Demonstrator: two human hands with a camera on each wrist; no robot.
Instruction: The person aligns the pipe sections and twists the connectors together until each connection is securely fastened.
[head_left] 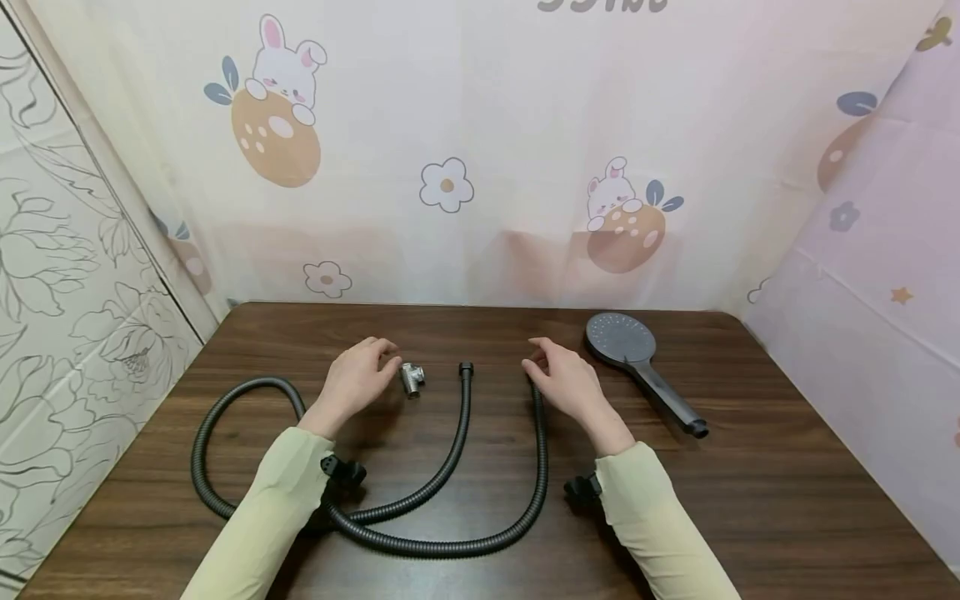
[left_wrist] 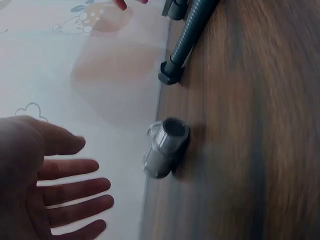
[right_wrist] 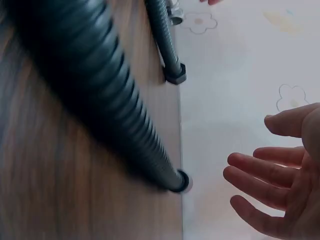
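My left hand (head_left: 358,377) hovers just left of a small chrome tee fitting (head_left: 412,379), its fingers spread and holding nothing. In the left wrist view the metal fitting (left_wrist: 166,146) sits on the wood, apart from the fingertips. A black ribbed shower hose (head_left: 420,547) loops across the table, passing under my left forearm. One hose end with a hex nut (head_left: 467,368) points to the back between the hands. Over the other end is my right hand (head_left: 567,379), fingers loosely bent with nothing in them; the right wrist view shows that hose end (right_wrist: 182,181) apart from them.
A grey hand shower (head_left: 621,337) lies to the right of my right hand, its handle angled toward the front right. The brown wooden table (head_left: 757,500) meets a printed curtain (head_left: 465,258) at its back edge. A flower-patterned panel (head_left: 67,275) stands on the left.
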